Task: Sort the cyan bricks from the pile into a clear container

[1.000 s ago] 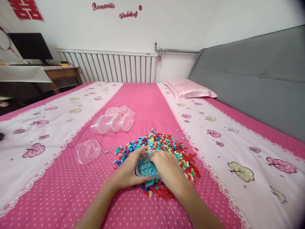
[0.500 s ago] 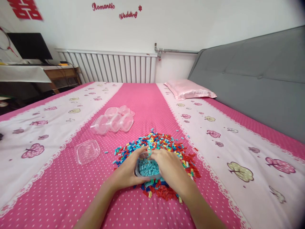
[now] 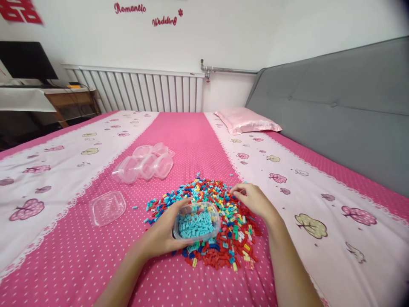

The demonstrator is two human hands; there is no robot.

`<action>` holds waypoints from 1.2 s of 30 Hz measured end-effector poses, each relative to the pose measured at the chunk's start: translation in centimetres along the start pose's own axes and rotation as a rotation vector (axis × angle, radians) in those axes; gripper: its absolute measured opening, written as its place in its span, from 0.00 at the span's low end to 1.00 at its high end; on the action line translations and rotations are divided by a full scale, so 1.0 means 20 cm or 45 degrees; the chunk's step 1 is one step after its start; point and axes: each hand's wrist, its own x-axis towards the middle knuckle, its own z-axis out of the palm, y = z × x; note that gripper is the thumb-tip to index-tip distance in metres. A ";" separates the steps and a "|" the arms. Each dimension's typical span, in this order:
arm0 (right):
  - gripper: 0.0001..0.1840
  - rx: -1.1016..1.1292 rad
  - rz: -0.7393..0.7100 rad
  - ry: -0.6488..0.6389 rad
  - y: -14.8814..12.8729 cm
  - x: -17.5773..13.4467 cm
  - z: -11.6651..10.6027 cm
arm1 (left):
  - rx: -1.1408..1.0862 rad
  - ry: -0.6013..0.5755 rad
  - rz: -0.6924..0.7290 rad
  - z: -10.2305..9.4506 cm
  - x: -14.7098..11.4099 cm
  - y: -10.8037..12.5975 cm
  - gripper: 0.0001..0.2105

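Observation:
My left hand (image 3: 168,230) is closed around the left side of a clear plastic container (image 3: 217,228), tilted towards me. Light blue toy bricks (image 3: 195,225) cover its bottom. Beneath and around it spreads a pile of small toy bricks (image 3: 220,256) in red, blue, yellow, green and white. My right hand (image 3: 254,200) hovers at the pile's upper right edge, over red bricks. Its fingers are bent, thumb and forefinger slightly apart, and I see no brick between them.
Several clear plastic containers (image 3: 147,165) lie grouped on the pink dotted bedspread (image 3: 179,132) beyond the pile. A clear lid (image 3: 108,207) lies flat to the left. Towards the headboard (image 3: 335,106) rests a pink pillow (image 3: 246,120).
My right hand has come out of the container and moved right to the pile's edge. My left hand still holds the container. The view has turned slightly right.

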 end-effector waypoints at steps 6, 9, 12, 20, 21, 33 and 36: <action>0.10 -0.055 -0.032 -0.296 0.00 -0.04 -0.02 | -0.062 -0.006 -0.013 0.00 0.01 0.01 0.45; 0.09 -0.080 0.042 -0.271 0.03 -0.05 -0.05 | -0.069 -0.002 -0.010 0.00 0.01 0.02 0.45; 0.08 -0.079 0.039 -0.274 0.06 -0.05 -0.06 | -0.070 -0.009 -0.015 0.00 0.01 0.02 0.45; 0.12 -0.271 0.088 -0.356 0.01 -0.04 0.02 | -0.024 -0.001 -0.003 -0.01 0.01 0.01 0.44; 0.12 -0.310 0.088 -0.350 0.00 -0.04 0.03 | -0.018 0.002 -0.003 -0.01 0.01 0.01 0.44; 0.10 -0.267 0.024 -0.290 -0.04 -0.05 0.03 | 0.024 -0.002 0.005 -0.01 0.00 0.00 0.45; 0.08 -0.149 -0.016 -0.231 -0.02 -0.04 0.03 | -0.003 -0.012 -0.003 -0.01 0.00 0.00 0.45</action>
